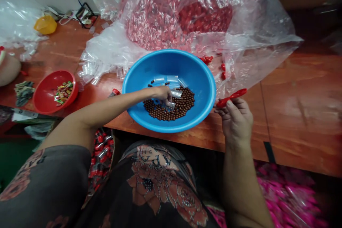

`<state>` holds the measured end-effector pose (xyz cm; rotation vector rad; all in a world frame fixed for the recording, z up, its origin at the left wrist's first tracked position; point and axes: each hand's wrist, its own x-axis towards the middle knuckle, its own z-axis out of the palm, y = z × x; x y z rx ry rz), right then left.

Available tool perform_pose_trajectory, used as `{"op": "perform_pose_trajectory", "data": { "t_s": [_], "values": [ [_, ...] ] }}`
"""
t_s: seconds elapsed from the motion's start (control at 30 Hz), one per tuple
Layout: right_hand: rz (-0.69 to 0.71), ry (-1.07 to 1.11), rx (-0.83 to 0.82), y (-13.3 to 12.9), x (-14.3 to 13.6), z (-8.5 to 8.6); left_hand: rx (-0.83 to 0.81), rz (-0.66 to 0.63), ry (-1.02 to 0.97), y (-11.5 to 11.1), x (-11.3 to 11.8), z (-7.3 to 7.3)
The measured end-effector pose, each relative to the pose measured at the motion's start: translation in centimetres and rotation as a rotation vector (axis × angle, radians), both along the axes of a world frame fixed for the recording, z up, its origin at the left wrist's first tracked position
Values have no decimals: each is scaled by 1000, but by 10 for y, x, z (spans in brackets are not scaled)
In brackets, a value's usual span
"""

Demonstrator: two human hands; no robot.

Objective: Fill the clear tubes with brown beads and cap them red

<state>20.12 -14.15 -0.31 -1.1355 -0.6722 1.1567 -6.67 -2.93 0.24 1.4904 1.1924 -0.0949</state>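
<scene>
A blue basin [171, 128] stands on the reddish wooden table, with many small brown balls [184, 103] heaped at its bottom. Several clear tubes [172, 79] lie on the far side of the heap. Inside the basin my left hand [161, 94] is closed around clear tubes, its fingers down at the balls. To the right of the basin, above the table, my right hand [236, 115] pinches a glossy red piece [232, 98] between thumb and fingers. What that piece is I cannot make out.
Behind the basin spreads a large plastic bag of red pieces [205, 17]. More clear tubes [93, 67] lie left of it. A red bowl [41, 94] with wrapped sweets stands at the left. Below the table edge are filled red-capped tubes [100, 153] and pink packages [291, 196].
</scene>
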Motion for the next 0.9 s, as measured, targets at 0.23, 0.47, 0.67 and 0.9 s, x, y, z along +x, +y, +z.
{"op": "perform_pose_trajectory", "data": {
  "t_s": [0.23,0.47,0.67,0.9],
  "values": [
    [-6,-66,60,-12,-5,5,-109,-31,-112,-9,16,-5],
    [-2,-124,117,-18,-12,15,-185,-14,-271,-15,20,5],
    [-24,-172,154,-20,-18,23,-289,105,-379,-23,18,28],
    [46,30,187,-23,-36,53,-287,143,-610,-52,-4,63]
  ]
}}
